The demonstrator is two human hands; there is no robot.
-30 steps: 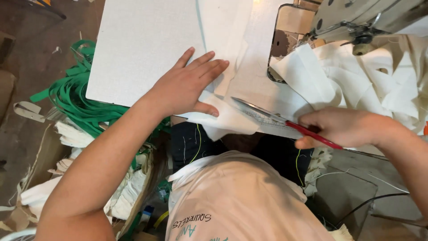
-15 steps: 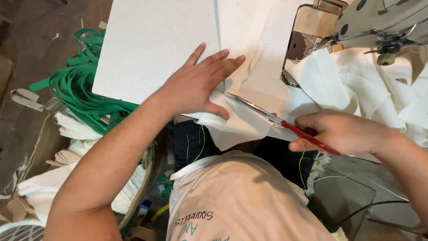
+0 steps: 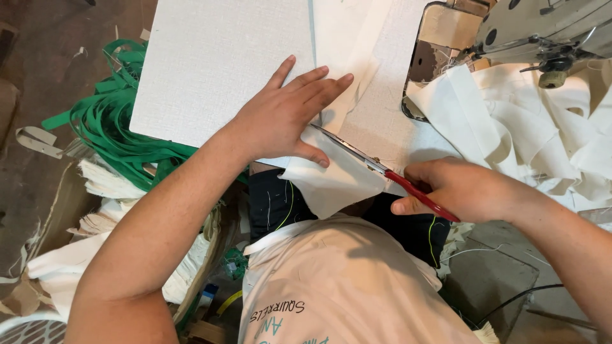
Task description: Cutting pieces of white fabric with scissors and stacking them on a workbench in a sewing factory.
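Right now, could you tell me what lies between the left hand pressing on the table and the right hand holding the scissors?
In the head view, the scissors' blades and a hanging flap of white fabric span the stretch between the left hand and the right hand.

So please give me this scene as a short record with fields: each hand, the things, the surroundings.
left hand: left hand flat, pressing white fabric on the table
right hand: right hand holds red-handled scissors
scissors: blades open at the fabric edge
machine: sewing machine at upper right, cream cloth pile beneath
floor: green straps at left
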